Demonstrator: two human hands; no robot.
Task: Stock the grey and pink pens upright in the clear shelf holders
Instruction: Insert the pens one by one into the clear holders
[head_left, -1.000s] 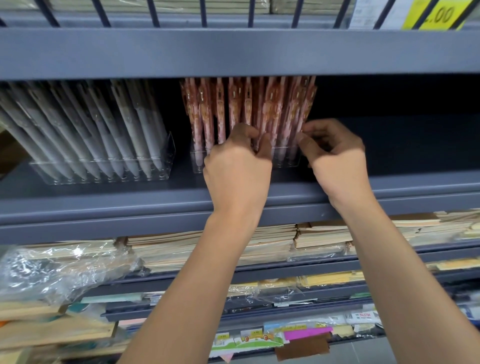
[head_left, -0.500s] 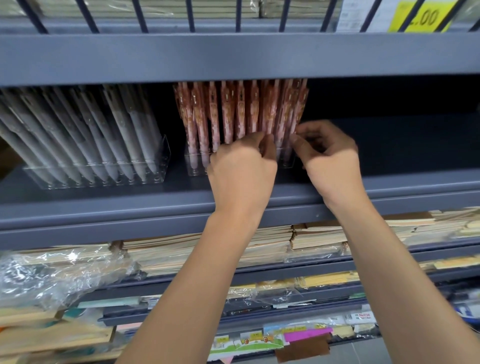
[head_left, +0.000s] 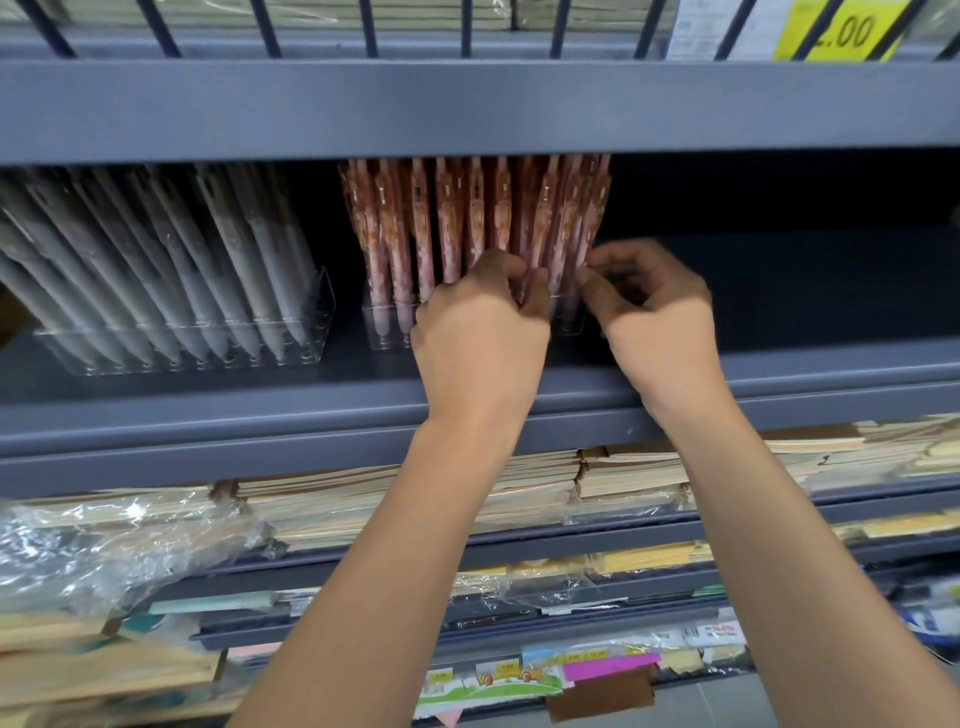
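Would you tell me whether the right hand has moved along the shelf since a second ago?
No: the right hand stays at the right end of the clear holder of pink pens.

Slanted grey pens (head_left: 171, 280); upright pink pens (head_left: 457, 218)

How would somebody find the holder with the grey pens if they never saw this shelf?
Find the dark shelf where pens stand in two clear holders. Take the left holder, the wider one. Its grey pens lean sideways, while the neighbour's pink pens stand straight.
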